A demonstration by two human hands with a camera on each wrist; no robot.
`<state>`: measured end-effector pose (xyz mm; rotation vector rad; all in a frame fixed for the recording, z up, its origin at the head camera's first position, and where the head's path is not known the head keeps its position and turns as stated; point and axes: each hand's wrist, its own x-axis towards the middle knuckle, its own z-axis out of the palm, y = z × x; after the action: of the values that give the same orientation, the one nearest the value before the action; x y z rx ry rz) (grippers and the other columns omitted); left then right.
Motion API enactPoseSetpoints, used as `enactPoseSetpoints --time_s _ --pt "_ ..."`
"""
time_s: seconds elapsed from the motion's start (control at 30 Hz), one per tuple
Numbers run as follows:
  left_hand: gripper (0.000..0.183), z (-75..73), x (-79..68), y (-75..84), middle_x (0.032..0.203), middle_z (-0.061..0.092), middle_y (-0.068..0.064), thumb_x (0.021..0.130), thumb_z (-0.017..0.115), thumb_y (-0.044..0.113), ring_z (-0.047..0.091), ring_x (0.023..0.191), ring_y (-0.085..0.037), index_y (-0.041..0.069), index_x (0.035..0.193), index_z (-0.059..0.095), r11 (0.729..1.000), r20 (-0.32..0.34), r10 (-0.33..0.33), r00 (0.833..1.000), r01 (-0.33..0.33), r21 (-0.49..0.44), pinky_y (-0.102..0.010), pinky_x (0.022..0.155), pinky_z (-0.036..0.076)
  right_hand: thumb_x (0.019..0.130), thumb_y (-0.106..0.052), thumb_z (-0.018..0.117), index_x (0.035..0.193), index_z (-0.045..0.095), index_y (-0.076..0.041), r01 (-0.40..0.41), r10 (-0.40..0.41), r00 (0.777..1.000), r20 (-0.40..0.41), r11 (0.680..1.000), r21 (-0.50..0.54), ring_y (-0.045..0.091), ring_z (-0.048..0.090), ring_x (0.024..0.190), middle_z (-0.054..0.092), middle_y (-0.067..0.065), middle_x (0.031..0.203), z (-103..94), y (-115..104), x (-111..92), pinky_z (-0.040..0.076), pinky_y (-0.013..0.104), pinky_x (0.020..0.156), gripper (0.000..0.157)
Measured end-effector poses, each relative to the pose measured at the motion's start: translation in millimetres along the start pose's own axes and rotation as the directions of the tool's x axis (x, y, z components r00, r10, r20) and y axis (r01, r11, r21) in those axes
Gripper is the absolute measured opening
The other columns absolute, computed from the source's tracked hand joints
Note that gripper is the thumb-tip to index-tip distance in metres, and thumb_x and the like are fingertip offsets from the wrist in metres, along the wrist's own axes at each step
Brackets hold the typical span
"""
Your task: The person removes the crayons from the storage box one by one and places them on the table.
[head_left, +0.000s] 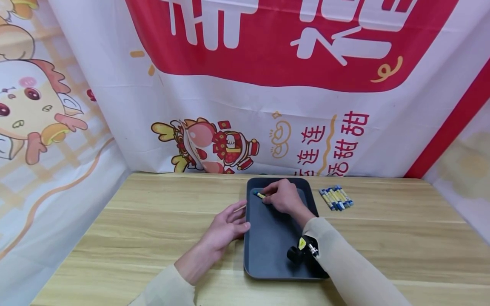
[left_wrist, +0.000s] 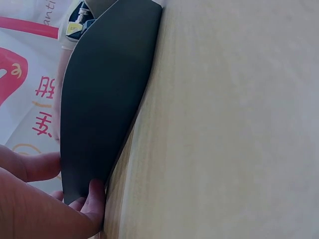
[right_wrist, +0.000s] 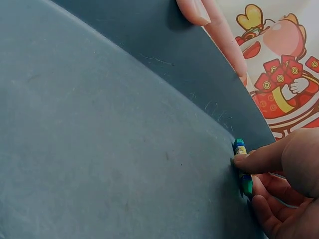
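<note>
A green crayon [right_wrist: 247,185] with a yellow and blue wrapper lies at a far corner of the dark grey tray [head_left: 268,242]. My right hand [head_left: 282,196] reaches into the tray and pinches this crayon between thumb and fingers, close against the tray floor. At the tray's left side, my left hand [head_left: 223,227] holds the wall. Its thumb laps over the rim in the right wrist view, while other fingers [left_wrist: 94,199] rest low on the outer wall in the left wrist view.
Several crayons [head_left: 337,198] lie side by side on the wooden table [head_left: 168,212], right of the tray. A printed cloth [head_left: 237,97] hangs behind the table's far edge. The right wrist's black camera [head_left: 302,250] hangs over the tray's near right part.
</note>
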<state>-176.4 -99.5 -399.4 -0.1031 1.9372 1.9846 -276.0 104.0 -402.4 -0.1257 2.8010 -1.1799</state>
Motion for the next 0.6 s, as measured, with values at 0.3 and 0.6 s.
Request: enactPoseSetpoints --time_s 0.3,0.6 --pt "0.066 0.4 -0.2 -0.1 0.166 0.047 -0.018 0.102 0.064 0.002 0.053 0.148 -0.036 0.019 0.162 0.044 1.0 -0.004 0.005 1.0 -0.005 0.006 -0.048 0.113 0.053 0.096 -0.019 0.08 0.111 0.085 -0.022 -0.021 0.021 1.0 0.0 1.0 0.003 0.021 0.065 0.095 0.079 0.003 0.108 -7.0 -2 0 0.054 0.034 0.083 0.016" --pt "0.065 0.0 -1.3 0.7 0.166 0.047 -0.017 0.103 0.064 0.004 0.053 0.148 -0.036 0.02 0.162 0.045 1.0 -0.008 -0.007 1.0 0.007 0.012 -0.052 0.116 0.051 0.096 -0.018 0.08 0.114 0.084 -0.019 0.004 -0.002 1.0 -0.026 0.998 0.059 0.022 0.069 0.102 0.079 0.005 0.117 -18.5 -7 -4 0.059 0.041 0.092 0.019"
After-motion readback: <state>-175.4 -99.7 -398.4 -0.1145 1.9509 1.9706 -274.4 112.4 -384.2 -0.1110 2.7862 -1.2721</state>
